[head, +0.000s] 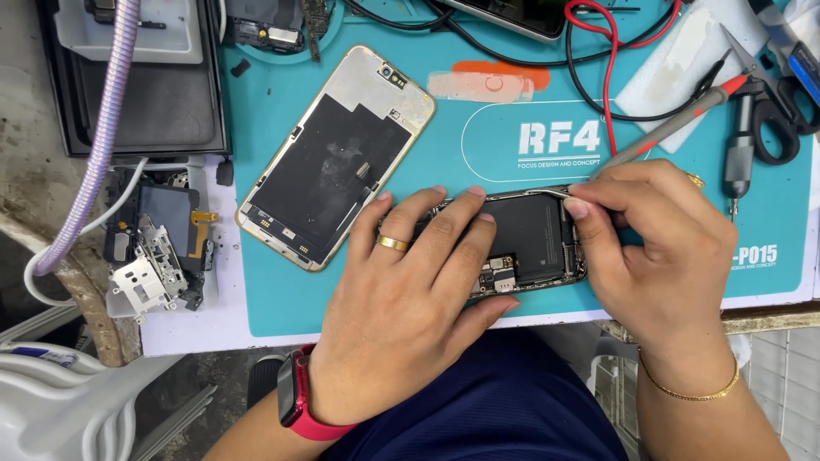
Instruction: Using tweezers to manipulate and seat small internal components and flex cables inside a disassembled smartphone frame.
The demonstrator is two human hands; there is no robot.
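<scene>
An opened phone body (534,235) lies on the teal work mat (478,286), its black battery and small connectors showing. My left hand (401,290), with a gold ring and a red wrist watch, rests over the phone's left half, fingers spread across it and holding it down. My right hand (658,248) pinches thin metal tweezers (553,193), whose tip touches the phone's upper edge near the top right corner. A gold bracelet sits on my right wrist.
A detached gold-framed phone panel (337,158) lies tilted to the left on the mat. Loose phone parts (162,248) sit at the left, below a black tray (145,94). A grey probe (675,128), screwdriver (736,162), scissors (781,119) and red and black leads (598,51) lie at the back right.
</scene>
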